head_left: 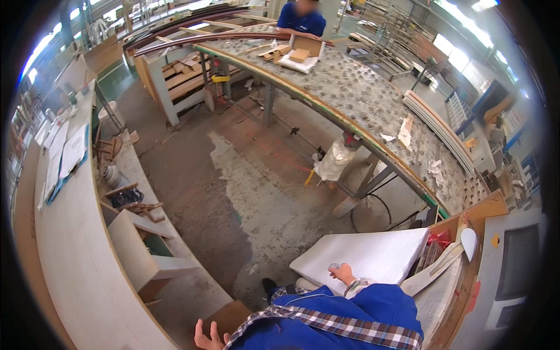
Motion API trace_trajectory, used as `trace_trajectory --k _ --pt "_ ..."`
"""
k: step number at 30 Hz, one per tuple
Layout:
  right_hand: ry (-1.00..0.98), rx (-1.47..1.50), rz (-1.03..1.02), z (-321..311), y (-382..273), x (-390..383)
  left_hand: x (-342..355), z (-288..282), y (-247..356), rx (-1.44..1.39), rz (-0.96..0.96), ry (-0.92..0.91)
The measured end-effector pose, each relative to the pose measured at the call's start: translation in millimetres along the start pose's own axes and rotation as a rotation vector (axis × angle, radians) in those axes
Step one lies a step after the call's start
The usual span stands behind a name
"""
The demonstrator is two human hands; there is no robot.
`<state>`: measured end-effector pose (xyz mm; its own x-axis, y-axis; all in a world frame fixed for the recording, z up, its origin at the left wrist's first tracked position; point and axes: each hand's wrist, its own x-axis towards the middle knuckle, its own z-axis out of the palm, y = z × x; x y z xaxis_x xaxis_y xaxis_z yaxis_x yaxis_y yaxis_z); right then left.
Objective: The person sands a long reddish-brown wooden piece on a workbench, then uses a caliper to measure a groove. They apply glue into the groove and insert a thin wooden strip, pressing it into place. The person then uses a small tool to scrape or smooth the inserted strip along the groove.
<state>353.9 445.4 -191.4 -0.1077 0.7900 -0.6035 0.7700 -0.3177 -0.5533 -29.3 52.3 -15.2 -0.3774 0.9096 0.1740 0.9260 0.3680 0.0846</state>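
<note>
My right hand point(343, 272) is closed above a white foam-like sheet point(367, 248) at the lower right. A small greyish thing shows at its fingertips, too small to name. The sheet looks thick and lies tilted, close to my body. At the lower edge, my left hand point(209, 336) has its fingers apart and holds nothing. Beside it is a brown board-like piece point(229, 318), partly hidden by my blue clothing and a plaid cloth.
A long pale workbench point(70, 233) curves along the left, with papers point(73, 149) on it and a low shelf point(146, 251) below. Across the floor stands a large table point(350, 87) bearing an open carton point(306, 49). A person in blue point(301, 22) leans at its far end.
</note>
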Motion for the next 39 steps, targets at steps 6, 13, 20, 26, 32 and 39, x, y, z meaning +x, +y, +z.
trace_trajectory --k 6,13,20,26,32,39 --pt "0.069 0.075 -0.14 -19.5 -11.9 26.2 115.5 -9.0 37.1 -0.732 -0.097 -0.066" --pt "0.027 -0.027 -0.14 3.3 -82.9 59.3 152.2 58.5 9.2 -0.981 -0.262 -0.185" --pt "0.0 -0.204 -0.473 62.9 -277.8 163.7 306.4 77.7 -32.7 -0.902 -0.875 -0.104" --pt "-0.056 -0.306 -0.381 84.2 -404.8 272.7 471.6 85.9 -113.9 -1.041 -0.524 -0.294" --pt "0.107 -0.501 0.272 -17.3 -389.2 287.7 614.2 75.0 -184.4 -1.136 -0.407 -0.41" --pt "0.059 -0.357 0.577 -60.1 -401.9 345.2 795.6 115.0 -236.2 -1.19 -0.388 -0.543"
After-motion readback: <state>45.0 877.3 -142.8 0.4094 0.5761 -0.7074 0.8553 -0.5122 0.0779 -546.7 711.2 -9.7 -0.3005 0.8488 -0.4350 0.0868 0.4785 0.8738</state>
